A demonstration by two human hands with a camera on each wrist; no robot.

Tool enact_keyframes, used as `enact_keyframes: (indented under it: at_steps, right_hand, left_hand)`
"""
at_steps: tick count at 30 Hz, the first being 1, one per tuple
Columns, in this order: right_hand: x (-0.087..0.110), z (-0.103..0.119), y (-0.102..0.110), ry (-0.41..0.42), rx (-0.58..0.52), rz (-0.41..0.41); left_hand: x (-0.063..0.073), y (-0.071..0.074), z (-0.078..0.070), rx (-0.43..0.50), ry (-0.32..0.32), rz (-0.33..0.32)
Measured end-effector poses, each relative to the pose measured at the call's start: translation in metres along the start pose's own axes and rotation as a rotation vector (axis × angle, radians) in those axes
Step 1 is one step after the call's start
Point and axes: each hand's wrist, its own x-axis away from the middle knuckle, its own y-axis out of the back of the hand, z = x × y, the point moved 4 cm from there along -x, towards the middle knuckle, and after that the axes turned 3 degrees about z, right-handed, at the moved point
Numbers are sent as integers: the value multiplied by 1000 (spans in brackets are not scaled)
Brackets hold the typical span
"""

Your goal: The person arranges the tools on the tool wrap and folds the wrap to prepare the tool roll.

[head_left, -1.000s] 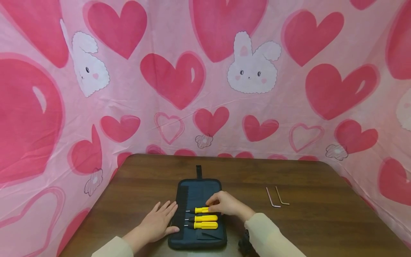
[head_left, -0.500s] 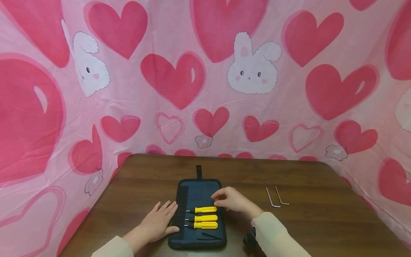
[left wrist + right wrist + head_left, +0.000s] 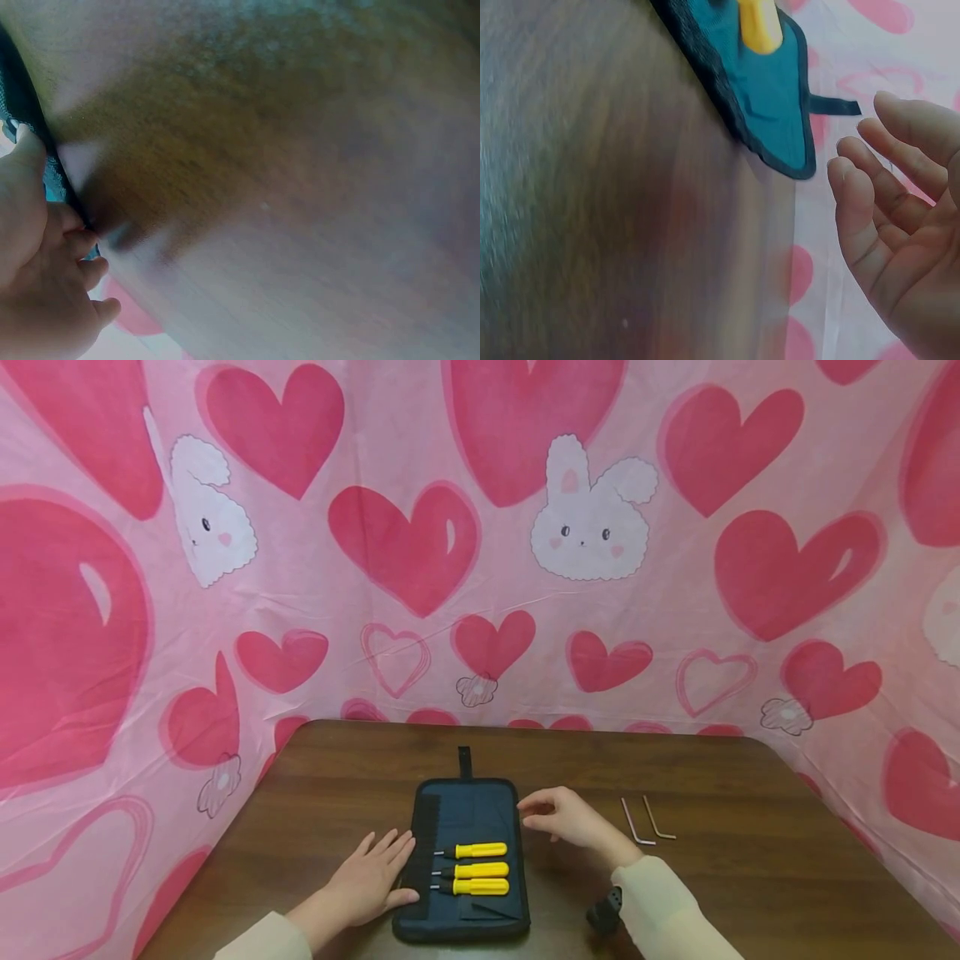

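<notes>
- Where's the tool pouch (image 3: 483, 810), and why's your left hand (image 3: 367, 881) planted there?
- The pouch lies unfolded on the table (image 3: 337, 777) right in front of me. Taking its middle as the clock's centre, my left hand is at nine: fingers straight and spread, tips and thumb on the near-side rim of that edge. I'd say that's to keep it from sliding.
- And your right hand (image 3: 564, 817)?
- Around two o'clock, just beyond the edge. The fingers curve gently, thumb apart from them, nothing in between.
- Why do the screwdrivers (image 3: 482, 870) all face one way?
- Their shafts point to nine, where the slotted band (image 3: 425, 827) is, and the handles to three. Probably the slots are meant to grip the shafts; I can't tell how deep each sits.
- What about the two hex keys (image 3: 629, 818)?
- They're on the wood between two and three, well apart from the pouch, lying side by side, perhaps so either picks up easily.
- How does the pouch look?
- Dark blue cloth, black piping, rounded corners, a black strap (image 3: 464, 762) at twelve. It's flat, with three bright yellow handles in a row across it.
</notes>
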Motion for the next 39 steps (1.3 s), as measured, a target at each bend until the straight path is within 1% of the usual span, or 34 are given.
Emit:
enact_keyframes:
  at_steps: [5, 16, 22, 27, 33, 39]
  right_hand:
    - [7, -4, 12, -1, 12, -31]
    - [22, -15, 37, -9, -34, -92]
    - [31, -19, 52, 26, -38, -129]
    - [39, -24, 63, 9, -55, -180]
    - [49, -34, 74, -2, -86, -220]
    - [60, -47, 82, -66, -110, -247]
  left_hand:
    - [-1, 0, 0, -2, 4, 2]
    - [-1, -1, 0, -3, 5, 7]
    - [-1, 1, -1, -2, 11, 10]
    - [0, 2, -2, 0, 8, 7]
    - [0, 1, -1, -7, 12, 3]
    - [0, 0, -1, -14, 7, -1]
